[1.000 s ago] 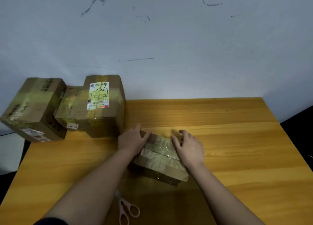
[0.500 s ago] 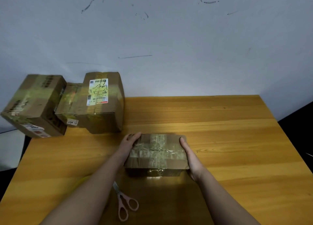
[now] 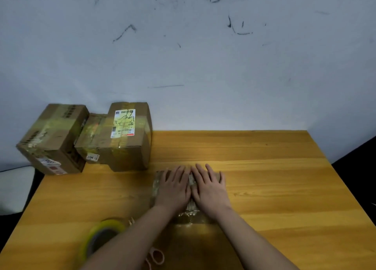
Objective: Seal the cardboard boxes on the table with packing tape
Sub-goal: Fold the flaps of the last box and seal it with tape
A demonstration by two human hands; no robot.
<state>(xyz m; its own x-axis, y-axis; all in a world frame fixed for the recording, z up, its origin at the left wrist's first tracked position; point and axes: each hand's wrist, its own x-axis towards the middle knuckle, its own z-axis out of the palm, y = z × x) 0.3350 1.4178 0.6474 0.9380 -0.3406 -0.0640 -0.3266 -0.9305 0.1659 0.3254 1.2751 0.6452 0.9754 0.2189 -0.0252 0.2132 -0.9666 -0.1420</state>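
Observation:
A small cardboard box (image 3: 157, 185) wrapped in shiny tape lies flat on the wooden table (image 3: 274, 188) in front of me. My left hand (image 3: 174, 187) and my right hand (image 3: 210, 188) lie side by side on its top, palms down, fingers straight and pointing away from me. They cover most of the lid. A roll of yellowish packing tape (image 3: 100, 238) sits near the front left, partly behind my left forearm.
Three taped cardboard boxes (image 3: 122, 137) are stacked at the table's back left corner against the white wall. Pink-handled scissors (image 3: 156, 256) lie near the front edge between my forearms. The table's right edge drops off to a dark floor.
My hands left the sides of the small box and now press flat on its top. The view tilted down, bringing the tape roll into sight.

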